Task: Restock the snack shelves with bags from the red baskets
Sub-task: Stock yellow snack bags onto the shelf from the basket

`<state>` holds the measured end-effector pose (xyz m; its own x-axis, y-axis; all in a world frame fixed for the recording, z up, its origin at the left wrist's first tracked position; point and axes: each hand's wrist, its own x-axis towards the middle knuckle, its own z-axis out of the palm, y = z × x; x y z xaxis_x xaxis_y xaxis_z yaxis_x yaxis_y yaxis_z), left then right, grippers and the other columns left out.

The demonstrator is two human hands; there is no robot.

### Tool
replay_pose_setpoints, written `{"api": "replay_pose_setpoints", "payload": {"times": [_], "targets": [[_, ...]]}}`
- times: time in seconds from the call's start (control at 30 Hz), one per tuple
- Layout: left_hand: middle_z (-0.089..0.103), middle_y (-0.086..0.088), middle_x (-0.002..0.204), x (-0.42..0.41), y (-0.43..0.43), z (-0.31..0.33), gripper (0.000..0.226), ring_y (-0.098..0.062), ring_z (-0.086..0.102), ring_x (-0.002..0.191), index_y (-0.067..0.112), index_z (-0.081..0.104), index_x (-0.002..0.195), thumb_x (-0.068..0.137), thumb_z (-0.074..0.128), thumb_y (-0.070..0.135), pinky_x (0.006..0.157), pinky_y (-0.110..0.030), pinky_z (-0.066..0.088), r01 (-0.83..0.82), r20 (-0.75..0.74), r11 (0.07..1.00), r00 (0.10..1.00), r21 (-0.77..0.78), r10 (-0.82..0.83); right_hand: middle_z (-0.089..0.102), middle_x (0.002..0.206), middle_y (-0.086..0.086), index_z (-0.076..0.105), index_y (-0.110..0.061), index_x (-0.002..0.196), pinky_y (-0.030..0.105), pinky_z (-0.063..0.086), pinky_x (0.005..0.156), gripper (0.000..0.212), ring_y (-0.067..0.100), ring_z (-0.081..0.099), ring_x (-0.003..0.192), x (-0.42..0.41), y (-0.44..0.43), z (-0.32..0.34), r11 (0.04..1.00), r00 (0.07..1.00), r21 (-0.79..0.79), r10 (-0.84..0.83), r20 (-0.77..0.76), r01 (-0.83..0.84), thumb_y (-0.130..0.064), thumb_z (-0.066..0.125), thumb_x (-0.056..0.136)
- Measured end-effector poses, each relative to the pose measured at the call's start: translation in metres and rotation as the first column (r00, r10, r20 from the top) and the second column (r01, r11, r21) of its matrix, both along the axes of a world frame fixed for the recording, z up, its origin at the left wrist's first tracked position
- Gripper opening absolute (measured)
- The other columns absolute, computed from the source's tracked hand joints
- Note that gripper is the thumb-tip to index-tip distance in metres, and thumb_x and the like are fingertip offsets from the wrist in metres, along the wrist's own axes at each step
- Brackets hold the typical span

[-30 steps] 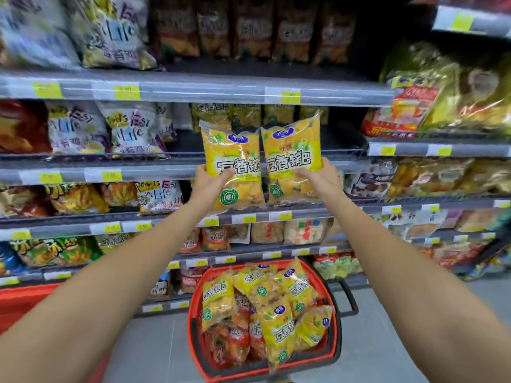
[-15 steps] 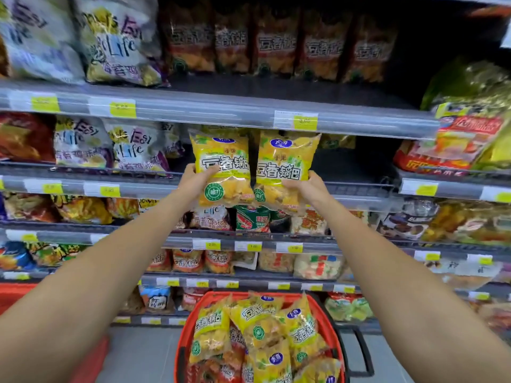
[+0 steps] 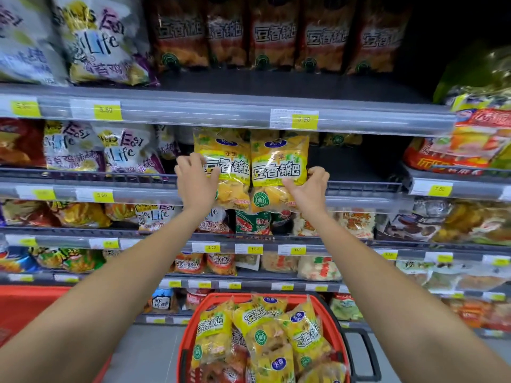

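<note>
Yellow plastic snack bags point(image 3: 279, 158), one clamped in left hand point(image 3: 196, 183), one in right hand point(image 3: 307, 189), should clear mid-frame grey shelf rail point(image 3: 359, 186) upright

Two yellow bags point(image 3: 224, 158) point(image 3: 279, 158) side by side in the hands point(image 3: 197, 185) point(image 3: 307, 189) at the shelf point(image 3: 365, 203)

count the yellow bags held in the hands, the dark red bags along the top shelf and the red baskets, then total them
yellow bags held up: 2
dark red bags on the top shelf: 5
red baskets: 2
total: 9
</note>
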<state>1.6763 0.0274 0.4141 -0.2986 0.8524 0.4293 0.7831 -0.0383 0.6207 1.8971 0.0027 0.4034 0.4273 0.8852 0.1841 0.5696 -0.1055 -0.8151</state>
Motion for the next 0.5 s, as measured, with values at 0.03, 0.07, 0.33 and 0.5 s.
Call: {"api": "replay_pose_setpoints", "payload": {"times": [0.03,0.07,0.33,0.5], "targets": [[0.046,-0.01,0.114,0.003,-0.001,0.001,0.025,-0.026,0.049,0.102,0.012,0.054,0.104,0.092,0.06,0.033,0.068,-0.033,0.039,0.015,-0.004,1.0,1.0,-0.014,-0.015,0.033,0.115,0.003,0.038,-0.01,0.115,0.032,0.034,0.076,0.056,0.021,0.039,0.109,-0.003,-0.003,0.0,0.999,0.999,0.028,-0.023,0.043,0.022,-0.039,0.071,0.081],[0.047,-0.01,0.113,0.004,-0.002,0.001,0.019,-0.026,0.05,0.1,0.013,0.056,0.101,0.094,0.057,0.031,0.065,-0.033,0.037,0.032,-0.004,0.999,0.999,-0.033,-0.032,0.033,0.111,0.002,0.038,-0.012,0.108,0.032,0.033,0.073,0.05,0.021,0.039,0.106,-0.005,-0.005,-0.001,0.999,0.996,0.041,-0.038,0.079,0.035,-0.039,0.071,0.081],[0.036,-0.013,0.135,0.003,-0.016,-0.006,0.057,-0.03,0.036,0.125,0.012,0.044,0.135,0.089,0.061,0.043,0.104,-0.038,0.029,0.28,0.093,0.952,0.959,-0.124,-0.269,0.052,0.122,0.008,0.053,-0.014,0.118,0.032,0.037,0.076,0.034,0.028,0.044,0.116,-0.018,-0.012,0.004,0.992,0.976,0.04,-0.123,0.179,0.117,-0.038,0.055,0.095],[0.009,-0.012,0.157,0.006,-0.019,-0.011,0.087,-0.036,0.007,0.145,0.023,0.019,0.151,0.083,0.061,0.058,0.113,-0.058,0.006,0.206,-0.146,0.94,0.957,-0.273,-0.252,0.05,0.138,0.013,0.047,-0.009,0.138,0.044,0.04,0.103,0.065,0.029,0.045,0.128,-0.025,-0.013,0.003,0.999,0.967,-0.037,-0.011,0.254,0.021,-0.056,0.047,0.093]]}}
